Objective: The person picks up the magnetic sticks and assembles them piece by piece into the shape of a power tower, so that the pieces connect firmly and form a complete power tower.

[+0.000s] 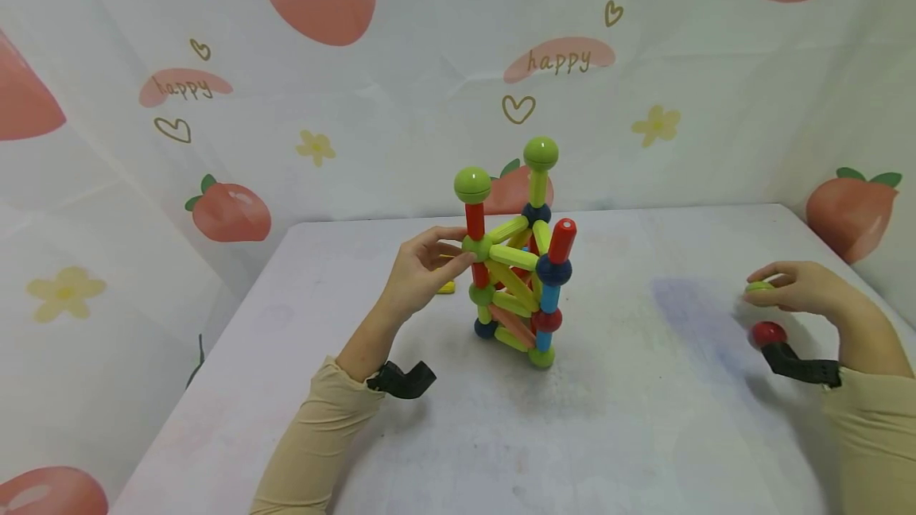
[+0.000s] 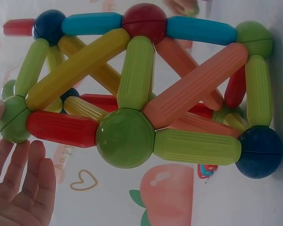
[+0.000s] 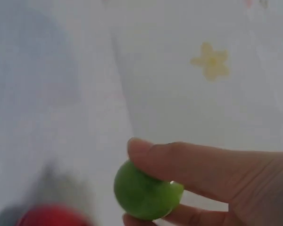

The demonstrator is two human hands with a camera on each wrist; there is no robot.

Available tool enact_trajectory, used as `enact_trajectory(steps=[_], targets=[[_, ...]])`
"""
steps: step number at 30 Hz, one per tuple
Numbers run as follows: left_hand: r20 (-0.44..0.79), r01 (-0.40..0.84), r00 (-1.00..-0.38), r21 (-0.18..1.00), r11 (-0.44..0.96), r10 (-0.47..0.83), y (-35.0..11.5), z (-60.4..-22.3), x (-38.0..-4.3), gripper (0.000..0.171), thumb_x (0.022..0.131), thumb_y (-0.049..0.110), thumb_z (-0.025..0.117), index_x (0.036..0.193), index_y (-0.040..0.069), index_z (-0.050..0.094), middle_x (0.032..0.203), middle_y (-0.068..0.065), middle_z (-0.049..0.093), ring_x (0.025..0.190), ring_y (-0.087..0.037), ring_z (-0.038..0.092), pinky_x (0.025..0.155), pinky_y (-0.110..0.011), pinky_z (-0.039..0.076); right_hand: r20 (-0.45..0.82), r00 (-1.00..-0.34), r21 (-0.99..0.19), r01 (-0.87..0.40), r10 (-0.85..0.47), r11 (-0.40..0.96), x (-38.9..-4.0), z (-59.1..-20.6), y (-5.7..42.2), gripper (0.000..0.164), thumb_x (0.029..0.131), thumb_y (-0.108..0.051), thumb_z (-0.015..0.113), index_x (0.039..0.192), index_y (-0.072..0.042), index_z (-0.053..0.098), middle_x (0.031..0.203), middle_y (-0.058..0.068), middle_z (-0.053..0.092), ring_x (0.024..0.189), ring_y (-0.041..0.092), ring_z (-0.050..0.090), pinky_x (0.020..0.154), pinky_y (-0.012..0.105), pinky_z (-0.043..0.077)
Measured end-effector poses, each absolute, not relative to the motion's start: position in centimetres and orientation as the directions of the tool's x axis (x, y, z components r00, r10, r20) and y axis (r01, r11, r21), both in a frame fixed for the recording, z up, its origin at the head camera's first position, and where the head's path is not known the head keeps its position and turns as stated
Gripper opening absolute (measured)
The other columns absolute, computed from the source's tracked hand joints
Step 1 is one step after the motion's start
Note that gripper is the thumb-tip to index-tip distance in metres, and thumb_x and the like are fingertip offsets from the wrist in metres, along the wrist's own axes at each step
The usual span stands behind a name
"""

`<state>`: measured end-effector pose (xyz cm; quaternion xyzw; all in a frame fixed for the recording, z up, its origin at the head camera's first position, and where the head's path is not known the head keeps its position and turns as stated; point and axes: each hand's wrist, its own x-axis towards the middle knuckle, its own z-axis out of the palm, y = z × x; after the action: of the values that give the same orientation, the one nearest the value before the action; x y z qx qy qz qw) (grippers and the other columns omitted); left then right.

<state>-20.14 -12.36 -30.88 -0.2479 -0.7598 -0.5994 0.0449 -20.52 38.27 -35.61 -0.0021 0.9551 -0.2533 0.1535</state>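
Reads "happy" at left on the backdrop (image 1: 401, 94). With the left grip (image 1: 424, 270), half hides a yellow piece (image 1: 447, 288) and pinches an upper green ball (image 1: 481, 248) of the rod-and-ball tower (image 1: 511, 284) upright on the bench (image 1: 644, 420). Shows a red-and-blue thing (image 2: 206, 170) past the tower, clear only in the left wrist view. Reads "happy" again above. Far right, near a red ball (image 1: 769, 332), pinches a lime ball (image 3: 141, 194) in the right grip (image 1: 805, 288), barer in the right wrist view.

Tower (image 1: 512, 283) common to head, closer left-wrist views
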Motion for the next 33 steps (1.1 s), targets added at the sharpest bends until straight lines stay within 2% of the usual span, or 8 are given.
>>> enact_trajectory(steps=[2,4,8,11,18,24,29,33], targets=[[0.364,0.43,-0.873,0.889,0.159,0.323,-12.4,-30.9,-20.2,0.031,0.085,0.0,0.063,0.116,-0.004,0.058,0.118,-0.021,0.059,0.094,-0.02,0.062,0.085,-0.026,0.053,-0.215,-0.973,-0.487,0.035,-0.081,0.873,-20.4,-34.6,37.0,0.06,0.088,-0.042,0.06,0.123,0.006,0.048,0.122,0.038,0.048,0.102,0.045,0.056,0.074,0.05,0.048],[0.365,0.43,-0.873,0.889,0.16,0.322,-12.4,-30.9,-20.2,0.031,0.085,0.001,0.063,0.116,-0.004,0.058,0.119,-0.021,0.059,0.094,-0.02,0.061,0.085,-0.026,0.053,-0.131,-0.987,-0.511,-0.011,-0.09,0.86,-20.2,-33.2,35.5,0.059,0.088,-0.043,0.061,0.125,0.0,0.049,0.123,0.03,0.053,0.102,0.028,0.06,0.076,0.048,0.046],[0.365,0.43,-0.874,0.888,0.161,0.321,-12.3,-30.8,-20.1,0.032,0.085,0.001,0.063,0.116,-0.004,0.058,0.119,-0.02,0.058,0.094,-0.019,0.061,0.085,-0.025,0.053,0.037,-0.994,-0.562,-0.109,-0.106,0.82,-19.8,-30.0,31.8,0.052,0.085,-0.041,0.065,0.126,-0.013,0.053,0.106,-0.019,0.062,0.084,-0.019,0.053,0.074,0.022,0.046],[0.365,0.43,-0.874,0.888,0.162,0.32,-12.4,-30.8,-20.0,0.031,0.085,0.0,0.063,0.116,-0.004,0.058,0.119,-0.02,0.058,0.094,-0.019,0.061,0.085,-0.025,0.053,0.15,-0.982,-0.622,-0.183,-0.114,0.761,-19.2,-28.0,28.5,0.046,0.084,-0.035,0.068,0.124,-0.017,0.054,0.091,-0.039,0.053,0.081,-0.026,0.048,0.066,0.007,0.039],[0.361,0.426,-0.875,0.891,0.158,0.322,-12.3,-30.9,-20.1,0.031,0.085,0.0,0.062,0.116,-0.004,0.058,0.119,-0.021,0.058,0.094,-0.019,0.061,0.085,-0.025,0.053,0.499,-0.836,-0.751,-0.548,-0.227,0.369,-17.5,-25.5,21.5,0.036,0.08,0.005,0.067,0.114,-0.004,0.059,0.099,-0.014,0.063,0.09,-0.005,0.063,0.075,0.006,0.049],[0.356,0.421,-0.876,0.894,0.155,0.325,-12.4,-30.9,-20.2,0.031,0.085,0.0,0.062,0.116,-0.004,0.057,0.119,-0.021,0.058,0.094,-0.019,0.061,0.086,-0.026,0.053,0.677,-0.655,-0.709,-0.703,-0.334,-0.058,-16.8,-24.0,18.1,0.038,0.077,0.016,0.064,0.113,0.006,0.058,0.105,0.002,0.064,0.092,0.01,0.064,0.083,0.014,0.052],[0.356,0.419,-0.878,0.894,0.155,0.321,-12.3,-30.8,-20.1,0.032,0.085,0.0,0.062,0.116,-0.004,0.057,0.119,-0.021,0.058,0.093,-0.015,0.061,0.085,-0.025,0.053,0.747,-0.531,-0.622,-0.771,-0.4,-0.137,-16.6,-23.5,16.3,0.038,0.077,0.012,0.067,0.114,0.011,0.056,0.109,0.004,0.065,0.096,0.014,0.063,0.089,0.018,0.05],[0.355,0.418,-0.879,0.894,0.159,0.318,-12.3,-30.7,-20.0,0.032,0.085,0.0,0.063,0.116,-0.004,0.058,0.119,-0.021,0.058,0.093,-0.015,0.061,0.085,-0.025,0.053,0.743,-0.525,-0.607,-0.79,-0.415,-0.087,-16.6,-23.5,15.6,0.038,0.077,0.01,0.068,0.113,0.013,0.055,0.111,0.001,0.065,0.097,0.012,0.062,0.09,0.018,0.05]])
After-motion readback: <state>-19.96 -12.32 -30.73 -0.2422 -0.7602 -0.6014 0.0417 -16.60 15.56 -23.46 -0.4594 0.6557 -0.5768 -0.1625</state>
